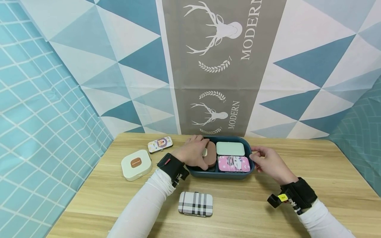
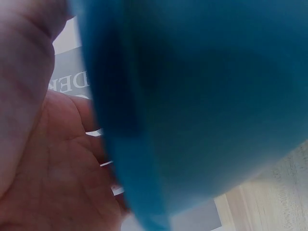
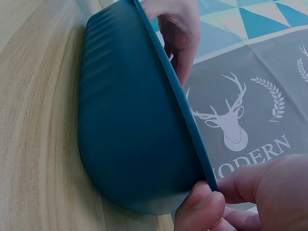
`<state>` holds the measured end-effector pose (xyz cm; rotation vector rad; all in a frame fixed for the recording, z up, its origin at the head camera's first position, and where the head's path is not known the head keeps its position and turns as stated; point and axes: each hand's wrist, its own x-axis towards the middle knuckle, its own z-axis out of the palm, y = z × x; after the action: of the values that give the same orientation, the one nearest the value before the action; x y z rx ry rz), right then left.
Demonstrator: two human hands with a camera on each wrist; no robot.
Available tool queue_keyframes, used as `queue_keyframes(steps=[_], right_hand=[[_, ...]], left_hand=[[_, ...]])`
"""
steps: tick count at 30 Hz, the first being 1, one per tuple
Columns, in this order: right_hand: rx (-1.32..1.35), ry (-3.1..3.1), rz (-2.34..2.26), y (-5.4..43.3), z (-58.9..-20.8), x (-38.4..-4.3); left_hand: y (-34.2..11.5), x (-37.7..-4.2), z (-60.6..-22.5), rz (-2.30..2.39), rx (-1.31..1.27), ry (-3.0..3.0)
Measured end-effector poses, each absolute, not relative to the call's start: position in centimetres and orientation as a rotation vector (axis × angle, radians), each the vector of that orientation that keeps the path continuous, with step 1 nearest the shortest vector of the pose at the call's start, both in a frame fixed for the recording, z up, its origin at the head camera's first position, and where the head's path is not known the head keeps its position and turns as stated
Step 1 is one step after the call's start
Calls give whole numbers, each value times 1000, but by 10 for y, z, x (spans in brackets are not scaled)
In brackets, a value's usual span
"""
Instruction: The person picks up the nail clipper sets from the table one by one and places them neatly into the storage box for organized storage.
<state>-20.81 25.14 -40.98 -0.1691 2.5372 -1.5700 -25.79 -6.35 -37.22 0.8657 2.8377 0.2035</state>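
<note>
In the head view, a dark blue storage box (image 1: 221, 175) stands on the table. My left hand (image 1: 194, 152) reaches over its left end and holds a brown case (image 1: 211, 153) with a pale clasp, thumb on the near side and fingers on the far side. A mint green case (image 1: 230, 148) and a pink cartoon case (image 1: 234, 164) lie in the box's right part. At the right end, my right hand (image 1: 269, 163) pinches the rim between thumb and fingers, seen closer in the right wrist view with the box wall (image 3: 130, 106). The left wrist view mostly shows blurred box wall (image 2: 216, 106).
Left of the box lie a cream square case (image 1: 137, 165) with a brown label and a small cartoon-printed case (image 1: 160, 144). A plaid case (image 1: 195, 204) lies in front of the box. Behind the wooden table (image 1: 327, 172) hangs a patterned cloth (image 1: 143, 66).
</note>
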Motion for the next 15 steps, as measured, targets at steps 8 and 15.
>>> queue_keyframes(steps=[8, 15], right_hand=[[-169, 2543, -1567, 251, -409, -209], [-170, 2546, -1561, 251, -409, -209]], left_hand=[[-63, -259, -373, 189, 862, 2833], [-62, -259, -374, 182, 864, 2837]])
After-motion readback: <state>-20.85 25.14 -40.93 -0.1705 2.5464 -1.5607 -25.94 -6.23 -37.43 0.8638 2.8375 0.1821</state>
